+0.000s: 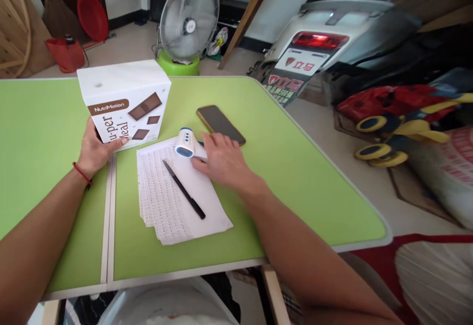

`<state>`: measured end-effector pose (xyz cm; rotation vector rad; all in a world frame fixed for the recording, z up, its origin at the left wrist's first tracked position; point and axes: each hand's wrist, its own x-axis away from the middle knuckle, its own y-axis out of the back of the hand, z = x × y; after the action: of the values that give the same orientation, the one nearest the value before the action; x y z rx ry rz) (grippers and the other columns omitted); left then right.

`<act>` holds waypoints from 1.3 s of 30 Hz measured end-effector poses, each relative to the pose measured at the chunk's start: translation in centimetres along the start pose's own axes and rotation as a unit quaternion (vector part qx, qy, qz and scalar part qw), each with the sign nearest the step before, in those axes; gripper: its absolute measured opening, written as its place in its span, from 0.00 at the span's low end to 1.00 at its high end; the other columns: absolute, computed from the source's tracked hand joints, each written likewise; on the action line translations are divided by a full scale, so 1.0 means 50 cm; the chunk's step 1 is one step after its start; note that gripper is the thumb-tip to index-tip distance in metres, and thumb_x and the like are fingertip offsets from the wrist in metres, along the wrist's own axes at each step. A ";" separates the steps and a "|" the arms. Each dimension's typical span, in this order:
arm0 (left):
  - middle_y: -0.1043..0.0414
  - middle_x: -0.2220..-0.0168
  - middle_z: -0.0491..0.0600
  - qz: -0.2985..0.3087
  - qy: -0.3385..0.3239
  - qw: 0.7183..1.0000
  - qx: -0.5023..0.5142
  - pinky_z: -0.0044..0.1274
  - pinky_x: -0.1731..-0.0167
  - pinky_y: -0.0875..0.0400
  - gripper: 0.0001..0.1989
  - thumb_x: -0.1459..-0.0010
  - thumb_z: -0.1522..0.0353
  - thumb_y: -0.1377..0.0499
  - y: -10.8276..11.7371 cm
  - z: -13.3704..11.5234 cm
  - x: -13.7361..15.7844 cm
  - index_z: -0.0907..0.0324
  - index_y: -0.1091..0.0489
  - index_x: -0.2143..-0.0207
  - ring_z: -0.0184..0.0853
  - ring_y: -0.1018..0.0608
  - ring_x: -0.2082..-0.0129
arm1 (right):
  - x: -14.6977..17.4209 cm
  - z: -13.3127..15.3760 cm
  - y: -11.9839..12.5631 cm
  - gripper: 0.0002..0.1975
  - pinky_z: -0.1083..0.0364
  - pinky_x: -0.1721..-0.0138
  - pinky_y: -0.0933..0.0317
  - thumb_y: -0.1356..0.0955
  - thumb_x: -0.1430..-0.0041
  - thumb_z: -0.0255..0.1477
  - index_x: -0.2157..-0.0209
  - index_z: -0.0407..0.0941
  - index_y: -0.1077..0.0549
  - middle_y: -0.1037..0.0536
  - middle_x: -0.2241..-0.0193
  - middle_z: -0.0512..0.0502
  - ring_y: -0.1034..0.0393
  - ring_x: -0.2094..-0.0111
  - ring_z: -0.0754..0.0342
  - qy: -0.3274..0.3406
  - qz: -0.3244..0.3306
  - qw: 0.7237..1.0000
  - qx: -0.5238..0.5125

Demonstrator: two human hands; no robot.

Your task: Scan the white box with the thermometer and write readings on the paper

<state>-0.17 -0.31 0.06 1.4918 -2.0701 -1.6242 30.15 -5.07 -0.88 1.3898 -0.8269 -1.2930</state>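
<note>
My left hand (pixel 96 148) grips the lower left corner of a white NutriMotion box (pixel 127 113), thumb across its printed front. The box stands slightly tilted over the green table. Around the white handle of an infrared thermometer (pixel 185 144) is my right hand (pixel 224 161); the handle is partly hidden by the fingers. The thermometer lies at the top of some handwritten paper sheets (pixel 155 197). A black pen (pixel 184 188) rests diagonally on the sheets. Just beyond my right fingers lies a dark-screened smartphone (pixel 221 124) in a yellowish case.
The green folding table (pixel 295 182) has a pale edge and a seam left of the papers. Behind it, a fan (pixel 189 24) sits on a green stool (pixel 177 66). A scooter (pixel 314 44) and a yellow-wheeled toy (pixel 388 138) are at the right.
</note>
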 end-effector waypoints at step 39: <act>0.26 0.56 0.56 -0.137 0.251 0.914 0.289 0.40 0.58 0.26 0.33 0.59 0.50 0.30 -0.043 -0.072 0.013 0.61 0.33 0.56 0.46 0.23 0.58 | 0.060 0.149 0.019 0.08 0.55 0.70 0.43 0.31 0.54 0.33 0.76 0.45 0.34 0.33 0.77 0.53 0.40 0.74 0.57 -0.077 0.179 0.731 -0.654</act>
<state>3.00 -3.08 -0.43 2.1710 -2.1763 -0.5518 23.62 -9.78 -0.05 -0.0318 -0.0895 -1.2128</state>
